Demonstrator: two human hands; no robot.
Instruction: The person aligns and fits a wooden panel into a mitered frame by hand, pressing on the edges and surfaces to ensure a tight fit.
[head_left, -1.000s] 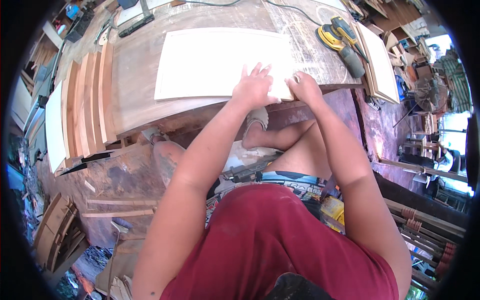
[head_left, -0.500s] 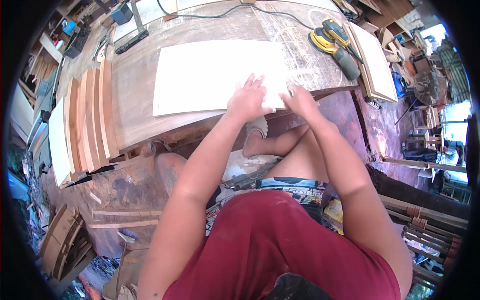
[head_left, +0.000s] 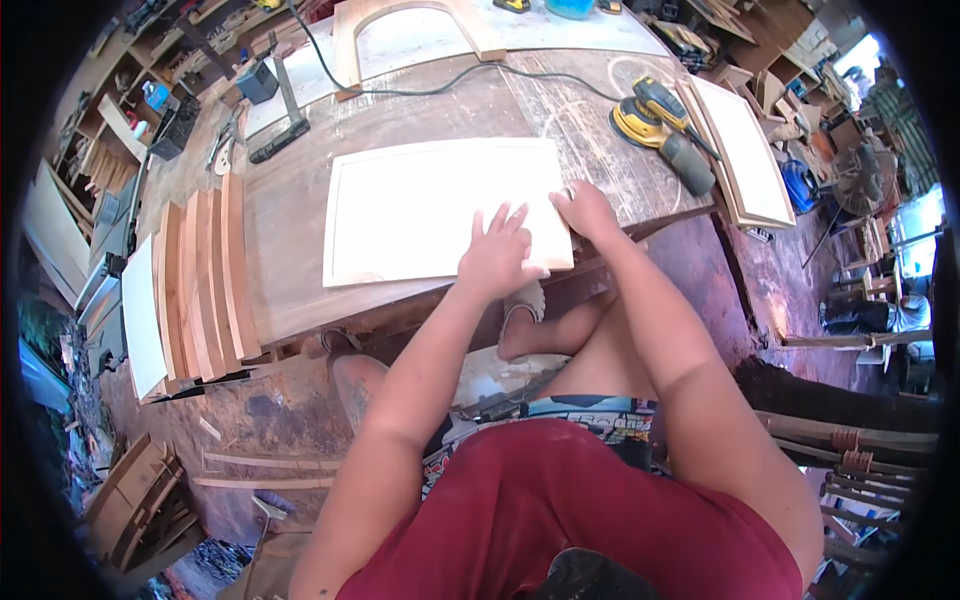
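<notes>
"Where was the white panel?"

"Flat on the wooden table, by its near edge."

"And the hands?"

"The left hand rested on the panel toward its near right corner, fingers spread. The right hand was curled at the panel's right edge — I couldn't tell whether it pinched anything."

"What was around them?"

"A yellow-and-black sander lay farther right, and curved wooden strips stood side by side at the left — apart from the panel. A dark cord ran across beyond it."
</notes>
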